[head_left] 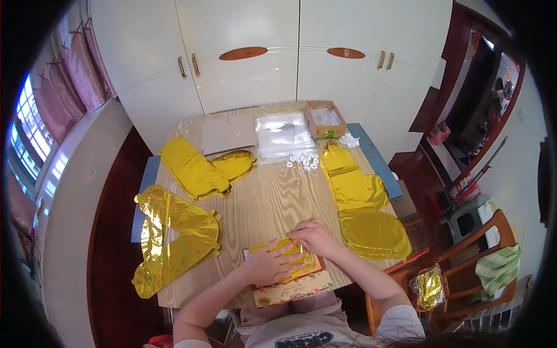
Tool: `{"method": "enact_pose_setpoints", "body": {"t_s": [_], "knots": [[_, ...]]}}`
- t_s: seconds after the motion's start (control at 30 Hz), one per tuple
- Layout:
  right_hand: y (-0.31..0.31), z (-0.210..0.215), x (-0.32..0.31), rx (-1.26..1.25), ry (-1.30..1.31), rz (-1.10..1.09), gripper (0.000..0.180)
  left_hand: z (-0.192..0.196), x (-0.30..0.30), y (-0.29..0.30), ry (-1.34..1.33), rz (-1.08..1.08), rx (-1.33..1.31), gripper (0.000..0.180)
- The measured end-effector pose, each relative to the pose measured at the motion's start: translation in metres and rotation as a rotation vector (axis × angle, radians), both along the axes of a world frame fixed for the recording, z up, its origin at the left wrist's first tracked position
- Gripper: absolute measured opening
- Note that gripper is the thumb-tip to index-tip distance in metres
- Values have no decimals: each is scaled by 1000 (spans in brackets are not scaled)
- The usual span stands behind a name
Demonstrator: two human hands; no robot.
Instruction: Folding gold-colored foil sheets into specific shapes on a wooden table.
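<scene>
— two things fill most of what we see: the wooden table (261, 203) and the white wardrobe (261, 52) behind it.

— next down, we count the flat gold foil balloons. one large pile (174, 238) at the table's left edge, another pair (200, 165) further back, and a stack (362, 203) along the right side.

— behind those we see clear plastic bags (284, 134), a sheet of brown card (228, 134) and a small cardboard box (325, 119) at the far edge.

— and nearest us?

— the printed backing card (293, 290), at the near edge of the table, with a folded gold balloon (290, 255) lying on top of it.

— our left hand (270, 264) lies flat, fingers spread, pressing down on that folded balloon. our right hand (313, 236) rests on its far edge, fingers curled a little; we cannot tell whether it pinches the foil.

— smallest of all, the little white rings (303, 159) scattered mid-table.
</scene>
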State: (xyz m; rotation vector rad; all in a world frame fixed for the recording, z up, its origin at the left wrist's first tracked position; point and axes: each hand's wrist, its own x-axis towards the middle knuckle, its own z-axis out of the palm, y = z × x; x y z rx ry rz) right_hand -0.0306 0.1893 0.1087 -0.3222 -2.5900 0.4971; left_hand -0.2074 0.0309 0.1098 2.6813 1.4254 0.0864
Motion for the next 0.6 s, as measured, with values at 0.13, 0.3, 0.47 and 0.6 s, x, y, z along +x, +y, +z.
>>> {"method": "enact_pose_setpoints", "body": {"t_s": [0.13, 0.3, 0.47, 0.6], "knots": [[8, -16, 2, 212, -55, 27, 19, -1, 0, 0, 3, -6, 3, 47], [11, -10, 10, 247, -108, 105, 23, -1, 0, -1, -5, 1, 7, 48], [16, -6, 17, 257, -271, 150, 34, 1, 2, -2, 7, 18, 5, 53], [19, 2, 16, 228, -412, 179, 47, 8, 3, -4, -12, 28, -60, 55]]}}
